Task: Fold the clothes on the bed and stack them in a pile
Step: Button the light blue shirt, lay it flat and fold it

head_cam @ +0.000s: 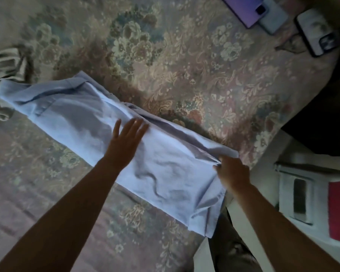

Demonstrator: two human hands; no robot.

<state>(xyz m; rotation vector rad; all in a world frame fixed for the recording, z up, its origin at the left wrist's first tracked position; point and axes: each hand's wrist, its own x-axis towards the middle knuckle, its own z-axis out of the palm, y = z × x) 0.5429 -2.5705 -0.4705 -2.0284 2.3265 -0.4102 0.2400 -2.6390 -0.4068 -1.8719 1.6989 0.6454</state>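
Left hand (126, 142) lying flat with fingers straight on pale blue shirt (98, 122), right hand (232, 173) pinching its edge, floral bedspread (185, 75) lying beneath, phones (263, 12) resting far right.

Your left hand (126, 143) and your right hand (233, 173) are both bare: no gloves, no rings that show in this dim light. Behind each hand your wrist is uncovered too, with no watch or band there. Farther back your forearms run bare all the way to the picture's lower edge, and no sleeve or cuff comes into sight on either one.
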